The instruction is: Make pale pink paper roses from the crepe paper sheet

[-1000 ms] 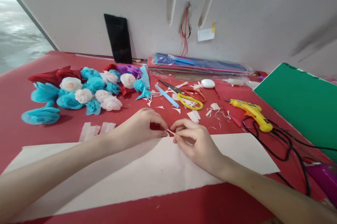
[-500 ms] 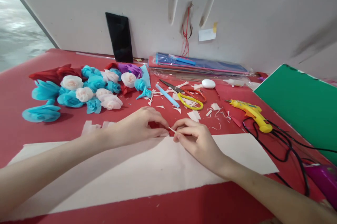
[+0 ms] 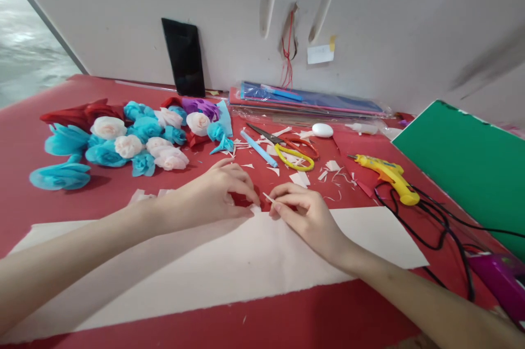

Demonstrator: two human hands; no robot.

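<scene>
Through the head camera I see the right hand (image 3: 309,216) at the far edge of the long, pale pink paper sheet (image 3: 246,272), its grip closed in a fingertip pinch on a thin, pale, straight stick (image 3: 268,198); the stick slants up and to the left over that far edge, its upper tip free. Also at the far edge, further left, is the left hand (image 3: 223,193), fingers curled and thumb low, with a small whitish scrap (image 3: 256,209) right at its fingertips; I cannot tell whether that grip is closed on the scrap or merely resting by it.

What has just changed is small; half a second ago the stick's tip reached the left fingertips, and now a gap shows between them; I read this as the right hand alone bearing the stick, with the left freed for the scrap. Beyond the sheet's far edge, on the red worktop (image 3: 24,135), I see scissors with red and yellow handles (image 3: 278,143) among pale paper cuttings; beyond its left part, a cluster of blue, white, red and purple paper flowers (image 3: 147,128); beyond its right part, a yellow glue gun (image 3: 391,172).
</scene>
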